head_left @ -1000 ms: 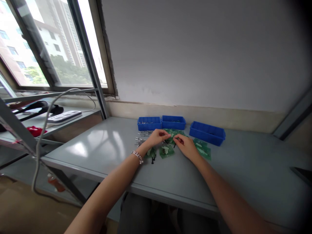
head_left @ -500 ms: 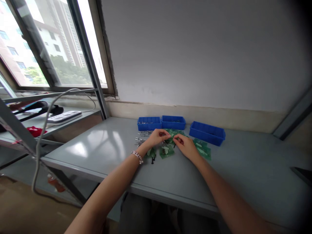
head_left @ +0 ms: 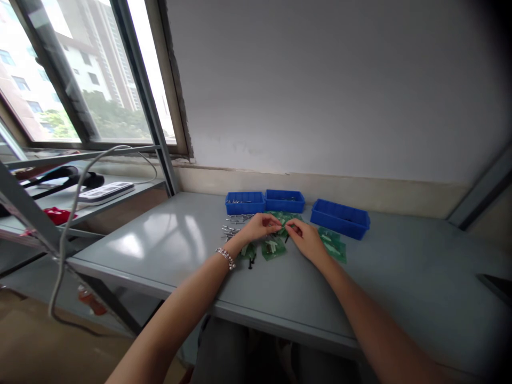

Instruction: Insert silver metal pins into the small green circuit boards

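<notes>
Several small green circuit boards [head_left: 273,248] lie in a loose heap on the grey table [head_left: 168,234]. My left hand [head_left: 259,226], with a bead bracelet on its wrist, hovers over the heap with fingers pinched together. My right hand [head_left: 306,237] faces it, fingers also pinched; the fingertips of both nearly meet above the boards. What the fingers hold is too small to make out. Silver pins [head_left: 232,229] lie just left of my left hand, and a few black screws [head_left: 251,261] sit near my wrist.
Three blue bins stand behind the boards: left bin [head_left: 245,202], middle bin [head_left: 285,201], right bin [head_left: 340,217]. A metal rack on the left carries a white power strip [head_left: 104,192] and a hanging cable [head_left: 64,234]. The window and wall lie beyond.
Both hands stay over the boards; the fingertips have shifted slightly closer together. Nothing else has moved.
</notes>
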The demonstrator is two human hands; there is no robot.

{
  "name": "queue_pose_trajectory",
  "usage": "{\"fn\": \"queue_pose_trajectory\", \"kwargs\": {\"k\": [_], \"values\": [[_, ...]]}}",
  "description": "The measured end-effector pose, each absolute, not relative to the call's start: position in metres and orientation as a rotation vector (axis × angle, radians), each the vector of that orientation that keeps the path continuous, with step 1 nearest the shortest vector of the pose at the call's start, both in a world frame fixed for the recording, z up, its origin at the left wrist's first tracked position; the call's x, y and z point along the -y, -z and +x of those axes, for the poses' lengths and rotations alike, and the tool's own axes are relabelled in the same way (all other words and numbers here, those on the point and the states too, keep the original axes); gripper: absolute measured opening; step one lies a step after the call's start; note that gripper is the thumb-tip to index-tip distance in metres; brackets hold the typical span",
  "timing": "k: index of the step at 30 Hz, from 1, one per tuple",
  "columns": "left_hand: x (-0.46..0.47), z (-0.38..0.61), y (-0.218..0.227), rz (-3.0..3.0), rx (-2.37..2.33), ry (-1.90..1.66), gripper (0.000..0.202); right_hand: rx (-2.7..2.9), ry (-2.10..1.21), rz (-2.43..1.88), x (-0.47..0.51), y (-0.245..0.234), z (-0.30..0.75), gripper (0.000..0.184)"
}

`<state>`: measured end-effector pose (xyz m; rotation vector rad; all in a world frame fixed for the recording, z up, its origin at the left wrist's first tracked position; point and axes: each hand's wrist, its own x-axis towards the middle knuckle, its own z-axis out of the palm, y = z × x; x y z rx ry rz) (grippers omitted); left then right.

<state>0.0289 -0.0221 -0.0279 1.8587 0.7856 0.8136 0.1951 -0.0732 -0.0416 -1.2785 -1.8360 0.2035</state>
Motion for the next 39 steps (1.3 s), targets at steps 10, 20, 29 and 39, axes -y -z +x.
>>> {"fn": "queue_pose_trajectory", "kwargs": {"k": [10,20,29,39], "values": [[0.0254,0.0255,0.0267,1.93,-0.759,-0.643,0.033,1.789,-0.142,-1.273,0.0736,0.0397,0.1945,0.018],[0.0278,0.0267,0.0223,1.816,-0.833,-0.709,0.036,1.818,-0.139,-1.284,0.0724,0.0409,0.1959,0.018],[0.0281,0.0263,0.0206,1.837,-0.819,-0.802,0.032,1.836,-0.167,-1.318,0.0708,0.0438,0.196,0.019],[0.0282,0.0279,0.02,1.803,-0.82,-0.904,0.03,1.832,-0.186,-1.316,0.0721,0.043,0.1943,0.019]]}}
